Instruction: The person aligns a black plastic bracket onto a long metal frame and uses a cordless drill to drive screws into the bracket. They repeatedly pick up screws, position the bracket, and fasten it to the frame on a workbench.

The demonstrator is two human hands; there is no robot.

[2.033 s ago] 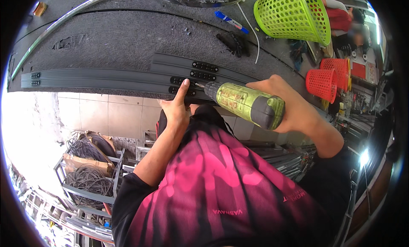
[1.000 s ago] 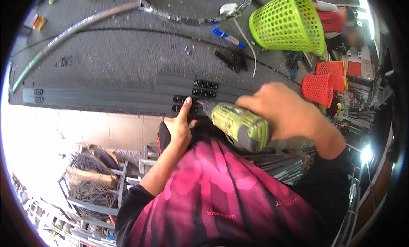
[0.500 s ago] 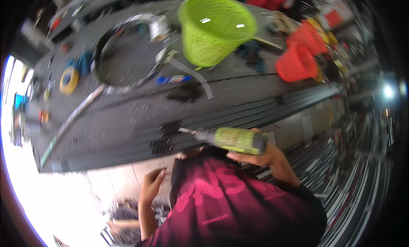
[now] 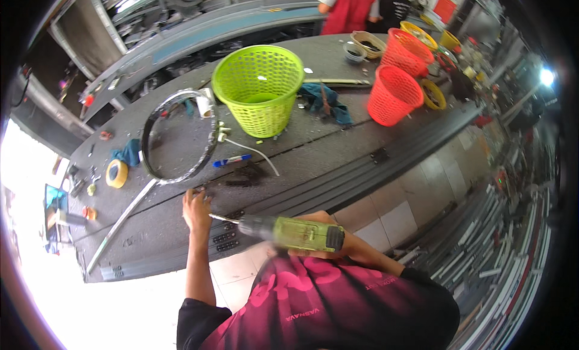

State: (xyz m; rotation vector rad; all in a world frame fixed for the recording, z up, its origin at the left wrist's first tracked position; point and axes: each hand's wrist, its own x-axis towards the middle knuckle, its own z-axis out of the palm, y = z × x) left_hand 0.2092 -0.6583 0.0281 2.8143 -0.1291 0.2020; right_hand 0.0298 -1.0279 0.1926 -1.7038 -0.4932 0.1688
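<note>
My right hand [image 4: 323, 217] grips a green and grey cordless drill [image 4: 301, 233], its long bit [image 4: 223, 218] pointing left. Over the table's near edge, my left hand [image 4: 196, 211] is close to the bit's tip, fingers curled together; whatever they pinch is too small to make out. Below the bit, small black perforated pieces [image 4: 227, 236] lie on long dark metal profiles [image 4: 325, 196] running along the front edge. A blue marker [image 4: 231, 160] and a pile of small dark pieces [image 4: 248, 172] lie beyond.
On the dark table [image 4: 187, 133] stand a green basket [image 4: 258, 111] and red baskets [image 4: 393, 99]. A coiled strip [image 4: 146, 146], a yellow tape roll [image 4: 117, 173] and a dark blue cloth [image 4: 325, 102] lie around. Another person in red [image 4: 348, 12] stands at the far side.
My left hand has risen from beside my body to above the table's near edge, fingers near the bit. The drill stays in my right hand, and the whole view has shifted.
</note>
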